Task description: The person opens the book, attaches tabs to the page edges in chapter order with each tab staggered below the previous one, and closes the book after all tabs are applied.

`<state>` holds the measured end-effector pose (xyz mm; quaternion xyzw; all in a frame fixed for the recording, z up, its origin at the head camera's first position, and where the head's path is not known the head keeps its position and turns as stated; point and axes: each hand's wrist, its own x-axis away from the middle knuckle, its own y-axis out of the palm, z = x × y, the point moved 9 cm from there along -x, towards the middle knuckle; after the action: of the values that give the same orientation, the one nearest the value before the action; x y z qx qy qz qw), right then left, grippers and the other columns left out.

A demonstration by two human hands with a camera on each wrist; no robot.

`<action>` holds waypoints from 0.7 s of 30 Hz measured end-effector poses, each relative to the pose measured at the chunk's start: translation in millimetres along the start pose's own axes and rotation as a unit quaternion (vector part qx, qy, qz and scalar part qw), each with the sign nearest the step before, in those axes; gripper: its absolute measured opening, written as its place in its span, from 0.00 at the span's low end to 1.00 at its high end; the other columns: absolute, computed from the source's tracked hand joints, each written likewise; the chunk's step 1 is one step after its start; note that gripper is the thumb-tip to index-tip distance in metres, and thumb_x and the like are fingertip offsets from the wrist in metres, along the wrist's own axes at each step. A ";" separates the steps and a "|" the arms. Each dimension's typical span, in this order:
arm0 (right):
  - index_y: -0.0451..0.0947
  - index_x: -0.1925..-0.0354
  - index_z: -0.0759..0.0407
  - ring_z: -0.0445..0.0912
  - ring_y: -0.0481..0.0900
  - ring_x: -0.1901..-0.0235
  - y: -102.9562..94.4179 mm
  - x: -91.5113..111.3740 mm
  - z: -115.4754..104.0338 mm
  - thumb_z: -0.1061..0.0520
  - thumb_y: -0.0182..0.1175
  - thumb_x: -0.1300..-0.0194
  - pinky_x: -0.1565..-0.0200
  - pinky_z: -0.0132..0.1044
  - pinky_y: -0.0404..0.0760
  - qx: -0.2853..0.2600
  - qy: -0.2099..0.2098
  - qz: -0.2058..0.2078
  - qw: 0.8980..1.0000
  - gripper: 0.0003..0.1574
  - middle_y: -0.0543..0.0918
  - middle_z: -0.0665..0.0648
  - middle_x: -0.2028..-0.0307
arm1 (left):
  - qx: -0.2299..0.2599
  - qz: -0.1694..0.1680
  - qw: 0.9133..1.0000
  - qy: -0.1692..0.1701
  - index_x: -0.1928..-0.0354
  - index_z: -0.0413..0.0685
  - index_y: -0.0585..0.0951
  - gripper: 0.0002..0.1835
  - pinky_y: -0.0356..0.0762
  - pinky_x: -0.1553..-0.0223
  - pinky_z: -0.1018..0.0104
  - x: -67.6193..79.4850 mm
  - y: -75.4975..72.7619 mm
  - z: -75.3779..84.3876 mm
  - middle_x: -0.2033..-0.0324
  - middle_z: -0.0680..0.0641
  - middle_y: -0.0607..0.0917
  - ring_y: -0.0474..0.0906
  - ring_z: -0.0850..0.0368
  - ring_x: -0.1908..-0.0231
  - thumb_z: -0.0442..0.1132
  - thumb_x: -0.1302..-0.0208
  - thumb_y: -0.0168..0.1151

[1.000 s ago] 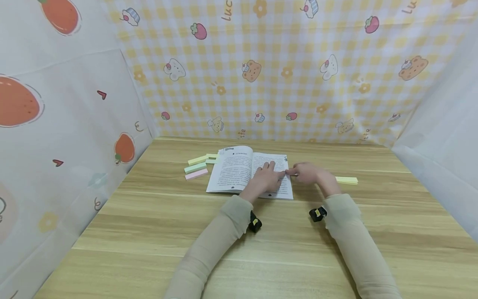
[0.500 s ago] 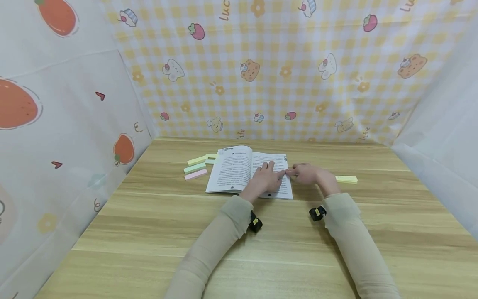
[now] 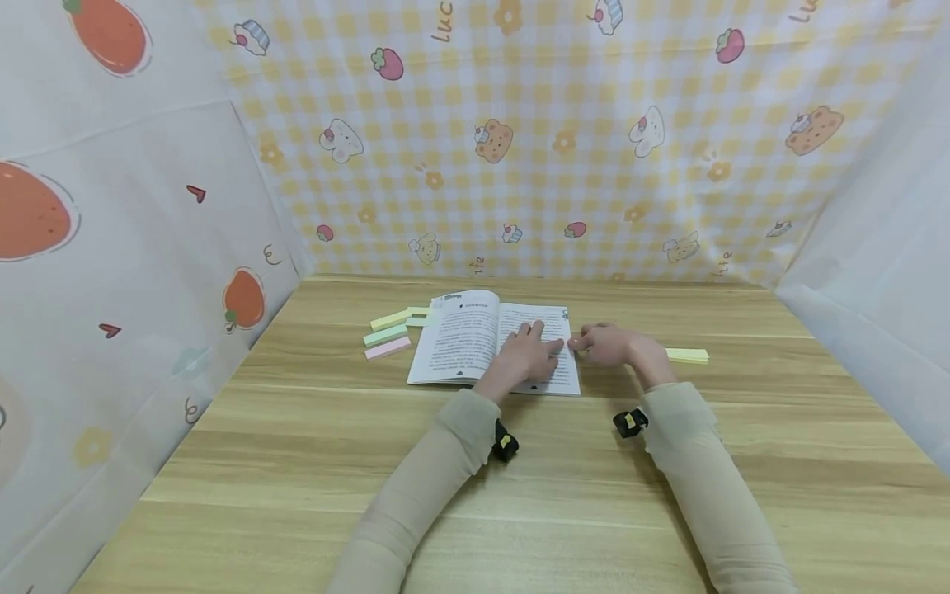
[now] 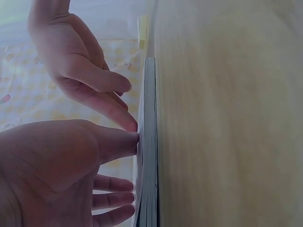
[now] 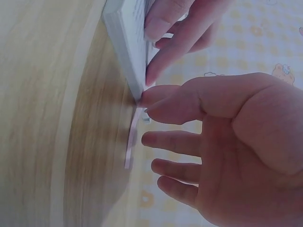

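An open book (image 3: pixel 463 334) lies flat on the wooden table (image 3: pixel 475 462). My left hand (image 3: pixel 529 353) rests on its right page with the fingers spread and straight. In the left wrist view the thumb (image 4: pixel 118 142) touches the book's edge (image 4: pixel 149 142). My right hand (image 3: pixel 599 343) is at the book's right edge. Its thumb and forefinger pinch a thin pale sticky strip (image 5: pixel 131 139) that hangs beside the book's page block (image 5: pixel 125 33). The other fingers are held loose and apart.
A yellow sticky pad (image 3: pixel 686 355) lies just right of my right hand. Yellow (image 3: pixel 391 318), green (image 3: pixel 386 334) and pink (image 3: pixel 388 348) pads lie left of the book. Patterned cloth walls (image 3: pixel 519 140) close the table at the back and both sides.
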<state>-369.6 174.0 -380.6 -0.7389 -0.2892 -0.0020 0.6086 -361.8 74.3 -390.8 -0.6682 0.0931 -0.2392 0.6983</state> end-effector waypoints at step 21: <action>0.71 0.31 0.63 0.77 0.50 0.29 -5.3 3.8 -3.9 0.57 0.50 0.25 0.31 0.70 0.50 0.003 -0.011 0.023 1.000 0.27 0.56 0.80 0.29 | -0.019 0.015 0.999 0.032 0.24 0.65 0.65 0.26 0.63 0.32 0.49 -5.0 1.1 0.0 0.27 0.41 0.60 0.59 0.46 0.30 0.51 0.20 0.44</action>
<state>-367.4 172.6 -373.5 -0.7435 -0.2786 0.0207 0.6075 -365.9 76.6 -392.8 -0.6715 0.1302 -0.2485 0.6858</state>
